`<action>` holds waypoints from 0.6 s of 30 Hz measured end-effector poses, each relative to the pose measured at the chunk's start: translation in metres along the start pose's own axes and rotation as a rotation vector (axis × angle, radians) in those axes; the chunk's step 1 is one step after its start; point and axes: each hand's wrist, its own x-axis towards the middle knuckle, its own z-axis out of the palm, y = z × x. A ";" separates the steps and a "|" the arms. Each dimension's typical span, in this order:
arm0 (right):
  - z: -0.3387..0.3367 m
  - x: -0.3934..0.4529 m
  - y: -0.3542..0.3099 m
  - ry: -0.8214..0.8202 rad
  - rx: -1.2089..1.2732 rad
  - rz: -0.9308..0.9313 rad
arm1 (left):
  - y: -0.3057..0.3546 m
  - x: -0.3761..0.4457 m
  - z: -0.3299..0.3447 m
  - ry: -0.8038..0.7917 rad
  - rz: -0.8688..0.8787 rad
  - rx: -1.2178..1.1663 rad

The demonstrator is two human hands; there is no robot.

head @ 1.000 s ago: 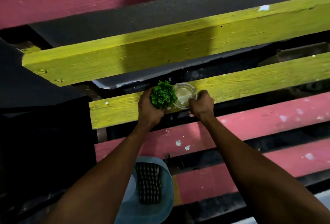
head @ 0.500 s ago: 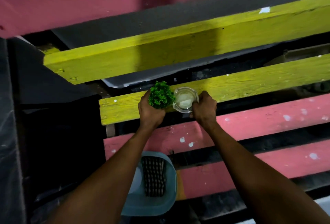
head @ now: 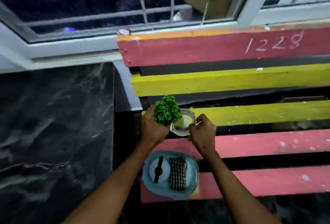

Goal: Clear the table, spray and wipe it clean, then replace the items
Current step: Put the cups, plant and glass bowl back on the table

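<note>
Two items are held above the desk [head: 250, 116]. One small artificial plant [head: 167, 110], a dense tuft of bright green leaves, is gripped from below by the left hand [head: 154, 130], whose fingers are closed around its base. One clear glass dish [head: 183, 122], round and thick-walled, sits just beside the plant; the right hand [head: 203, 132] is closed on its near rim. Whether the dish rests on the slat or is lifted clear cannot be told.

The desk is built of painted wooden slats with dark gaps between them: two yellow and three pink are visible, the paint chipped and rough. The farthest pink slat carries the chalked number "1228".

One pale blue plastic basket [head: 193, 173], oval, sits on the nearest pink slat. It contains one white bottle with a black spray head [head: 159, 169] and one folded black-and-white checked cloth [head: 177, 174].

One barred window [head: 107, 18] stands behind.
</note>
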 end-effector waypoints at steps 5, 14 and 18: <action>0.012 -0.086 -0.080 0.039 0.056 -0.051 | 0.024 -0.031 -0.118 0.042 0.085 -0.037; 0.099 -0.219 -0.217 0.012 0.108 -0.139 | 0.000 -0.069 -0.329 0.140 -0.025 0.113; 0.140 -0.245 -0.260 -0.014 0.103 -0.150 | -0.022 -0.069 -0.391 0.158 -0.085 0.109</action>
